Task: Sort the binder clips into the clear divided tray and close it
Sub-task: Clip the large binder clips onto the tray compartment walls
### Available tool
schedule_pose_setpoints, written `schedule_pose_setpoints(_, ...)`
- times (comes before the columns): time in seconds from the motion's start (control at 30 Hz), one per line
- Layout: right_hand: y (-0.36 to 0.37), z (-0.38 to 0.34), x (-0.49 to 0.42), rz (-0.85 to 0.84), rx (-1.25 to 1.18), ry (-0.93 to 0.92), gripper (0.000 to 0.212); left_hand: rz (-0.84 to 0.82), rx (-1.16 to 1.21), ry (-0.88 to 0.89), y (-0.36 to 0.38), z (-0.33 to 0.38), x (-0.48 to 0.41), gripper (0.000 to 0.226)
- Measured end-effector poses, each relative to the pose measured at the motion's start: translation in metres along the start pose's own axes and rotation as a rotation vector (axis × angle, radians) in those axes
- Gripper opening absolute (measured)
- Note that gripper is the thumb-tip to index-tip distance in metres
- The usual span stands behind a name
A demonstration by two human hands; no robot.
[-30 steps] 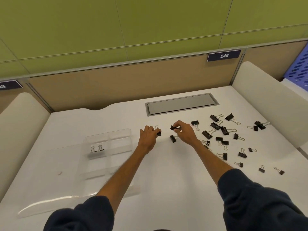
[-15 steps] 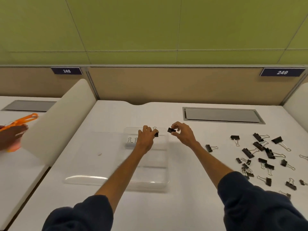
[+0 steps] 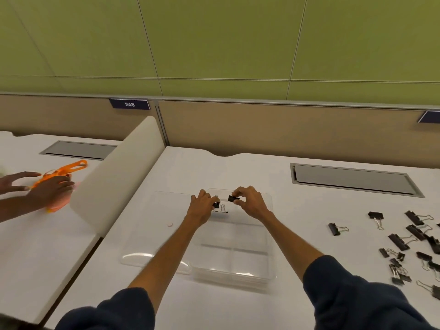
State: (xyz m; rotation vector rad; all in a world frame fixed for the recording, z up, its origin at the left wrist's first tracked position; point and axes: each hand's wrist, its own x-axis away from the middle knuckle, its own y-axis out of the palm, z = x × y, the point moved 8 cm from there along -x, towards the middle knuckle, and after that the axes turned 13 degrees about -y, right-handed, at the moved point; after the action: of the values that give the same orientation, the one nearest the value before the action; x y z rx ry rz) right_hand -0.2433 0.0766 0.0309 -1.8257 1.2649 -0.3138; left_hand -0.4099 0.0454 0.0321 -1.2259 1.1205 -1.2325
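Note:
The clear divided tray (image 3: 269,263) lies on the white desk with its lid (image 3: 157,234) folded open to the left. My left hand (image 3: 202,208) pinches a small black binder clip (image 3: 216,205) over the tray's far left compartment, where two clips (image 3: 222,209) stand. My right hand (image 3: 250,203) pinches another black binder clip (image 3: 232,198) just above the tray's far edge. Several loose black binder clips (image 3: 404,244) lie scattered on the desk to the right.
A white divider panel (image 3: 114,177) stands left of the desk. Beyond it another person's hands (image 3: 47,189) rest on orange items (image 3: 62,170). A grey cable hatch (image 3: 352,179) sits at the back right. A small white disc (image 3: 170,224) lies under the lid.
Both hands carried their clips leftward from the scattered pile to above the tray's far end. The view swung left, bringing the neighbouring desk and another person's hands into sight.

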Motion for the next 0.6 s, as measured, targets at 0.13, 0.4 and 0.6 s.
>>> schedule_pose_setpoints(0.13, 0.020, -0.007, -0.005, -0.075, 0.030, -0.009, 0.016, -0.038, -0.005, -0.009, 0.009, -0.006, -0.006, 0.031)
schedule_pose_setpoints(0.4, 0.047, -0.007, -0.011, -0.216, 0.142, -0.014, 0.016, -0.165, -0.102, 0.011, 0.018, -0.009, -0.026, 0.033)
schedule_pose_setpoints(0.6, 0.058, -0.003, -0.017, -0.291, 0.150, -0.007, 0.017, -0.290, -0.170, 0.043, 0.026, -0.011, -0.037, 0.033)
